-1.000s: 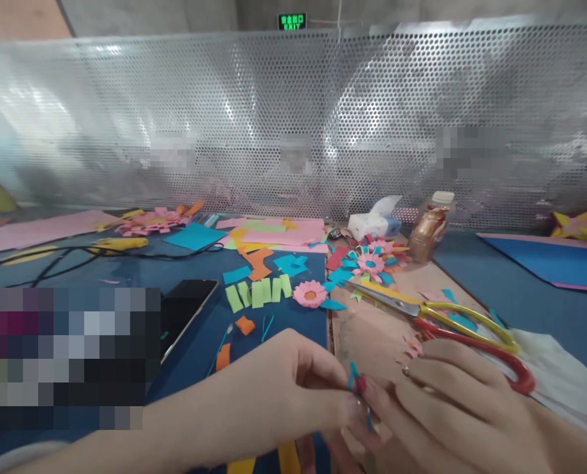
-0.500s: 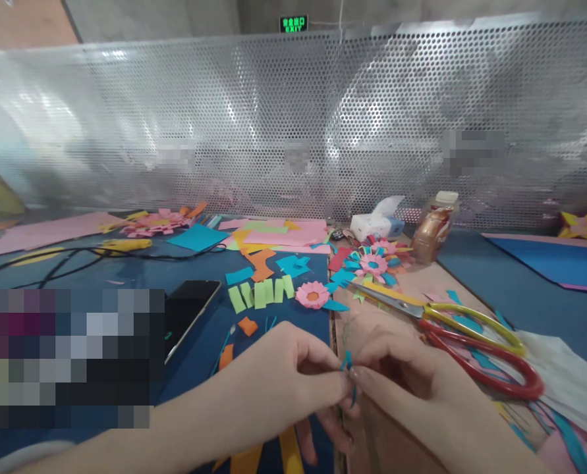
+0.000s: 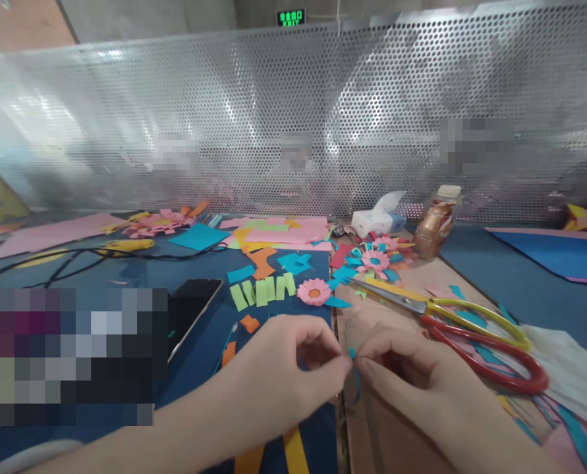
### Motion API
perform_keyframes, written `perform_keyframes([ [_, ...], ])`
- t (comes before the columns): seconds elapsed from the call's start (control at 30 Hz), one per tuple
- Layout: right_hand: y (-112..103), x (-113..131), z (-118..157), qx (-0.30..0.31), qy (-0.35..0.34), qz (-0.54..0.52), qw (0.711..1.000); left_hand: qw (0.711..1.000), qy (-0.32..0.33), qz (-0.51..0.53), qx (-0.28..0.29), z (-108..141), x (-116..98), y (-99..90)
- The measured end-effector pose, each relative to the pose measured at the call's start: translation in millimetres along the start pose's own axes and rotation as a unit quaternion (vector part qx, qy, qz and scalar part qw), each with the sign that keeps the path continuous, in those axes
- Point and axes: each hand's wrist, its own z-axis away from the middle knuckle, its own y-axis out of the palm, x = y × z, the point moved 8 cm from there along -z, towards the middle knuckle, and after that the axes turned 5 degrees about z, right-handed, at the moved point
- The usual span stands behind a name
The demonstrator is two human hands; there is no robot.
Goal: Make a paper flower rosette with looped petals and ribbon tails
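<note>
The left hand (image 3: 298, 368) and right hand (image 3: 439, 388), fingertips squeezed together, both pinch a thin, curled, blue paper strip (image 3: 357, 385).

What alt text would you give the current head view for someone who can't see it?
The left hand and right hand meet low in the view, pinching a thin blue strip that hangs down between them. Beyond them lie light green paper strips, a pink paper flower with an orange center, and scissors with yellow and red handles.
</note>
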Motion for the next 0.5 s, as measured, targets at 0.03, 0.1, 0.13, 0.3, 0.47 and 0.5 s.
perform_keyframes([
  [0.03, 0.4, 0.0, 0.2, 0.001, -0.004, 0.003, 1.0, 1.0, 0.004, -0.002, -0.005, -0.3, -0.7, -0.8],
  [0.1, 0.1, 0.2, 0.6, -0.004, -0.011, 0.007, 1.0, 1.0, 0.006, 0.003, -0.006, -0.8, -0.1, -0.9],
  [0.13, -0.2, 0.4, 0.9, -0.007, -0.013, 0.009, 1.0, 1.0, 0.005, 0.008, -0.005, -1.0, 0.6, -0.6],
  [0.3, -0.9, 1.2, 2.5, -0.007, -0.019, 0.029, 0.999, 0.999, -0.005, 0.033, 0.007, -1.4, 4.6, 0.7],
  [0.47, -0.4, 1.6, 0.9, -0.004, -0.028, 0.024, 0.999, 0.997, -0.025, 0.063, 0.022, -1.1, 8.4, 2.5],
  [0.5, -0.1, 1.6, 0.4, -0.004, -0.029, 0.023, 0.999, 0.997, -0.029, 0.071, 0.026, -1.0, 8.8, 3.1],
])
